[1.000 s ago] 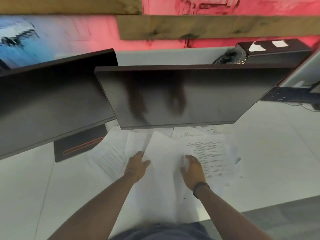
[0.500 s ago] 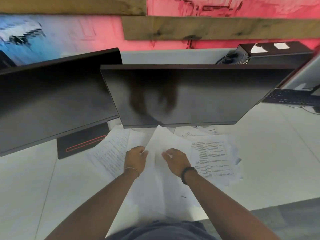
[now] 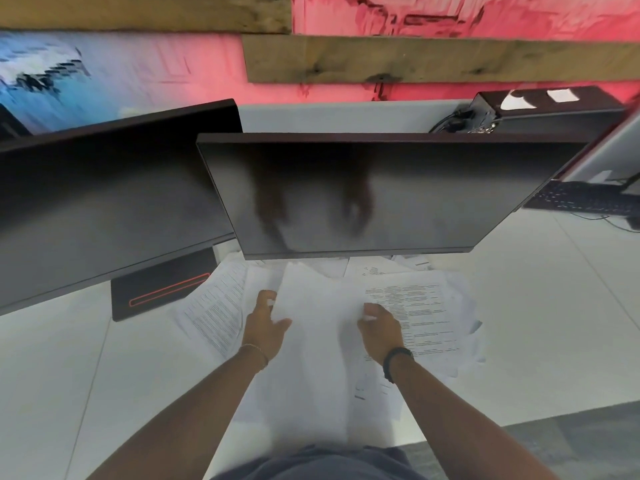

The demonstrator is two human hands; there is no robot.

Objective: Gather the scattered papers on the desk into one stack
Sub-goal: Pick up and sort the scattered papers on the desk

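Note:
Several white papers lie overlapping on the white desk (image 3: 519, 323) under the middle monitor. A large blank sheet (image 3: 315, 348) lies in front of me, reaching down to the desk's near edge. My left hand (image 3: 265, 323) grips its left edge with the thumb on top. My right hand (image 3: 379, 332) holds its right side with curled fingertips. A printed sheet (image 3: 415, 306) lies just right of my right hand on top of more loose pages. Another printed sheet (image 3: 214, 306) lies tilted to the left of my left hand.
Two dark monitors, the left monitor (image 3: 104, 202) and the middle monitor (image 3: 381, 195), overhang the papers' far ends. A black stand base (image 3: 159, 289) with a red line sits left of the papers. A black keyboard (image 3: 581, 199) is at the far right.
Half a second ago my hands were close together at the middle of the blank sheet. Now they have spread apart to its left and right sides.

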